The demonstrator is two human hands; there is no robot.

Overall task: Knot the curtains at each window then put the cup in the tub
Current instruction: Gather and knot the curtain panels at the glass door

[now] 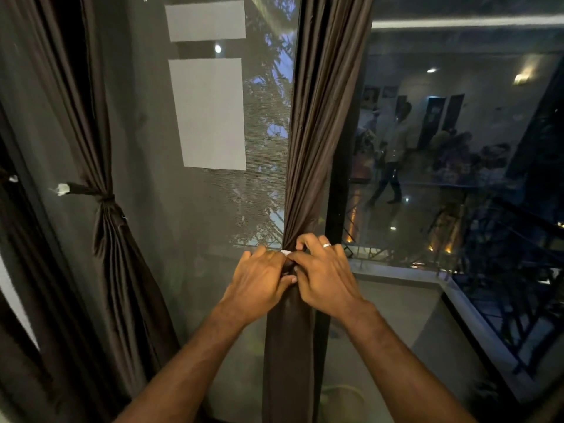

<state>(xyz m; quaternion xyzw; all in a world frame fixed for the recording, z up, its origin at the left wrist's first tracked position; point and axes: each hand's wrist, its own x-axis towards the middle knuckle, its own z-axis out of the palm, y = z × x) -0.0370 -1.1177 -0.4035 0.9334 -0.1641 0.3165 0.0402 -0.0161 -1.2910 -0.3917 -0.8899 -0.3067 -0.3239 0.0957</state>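
- Head view: dark window glass [457, 178] with room reflections, fine mesh screen [183, 209] at left carrying two pale rectangular patches [210, 114].
- Left curtain [100, 148], dark brown satin, pleated, cinched by a tie [103, 198] with a white tip.
- Middle curtain [317, 117], same glossy pleated fabric, gathered into a narrow bundle by the black frame [338, 193].
- Left hand [259, 282] and right hand [323, 270] both pinch a tie band with a white end [286, 252] on that bundle, fingers curled.
- Silver ring [327, 245] on right hand.
- Cup, tub: not seen.

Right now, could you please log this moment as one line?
left hand: gripping middle curtain | right hand: gripping it | left curtain: tied
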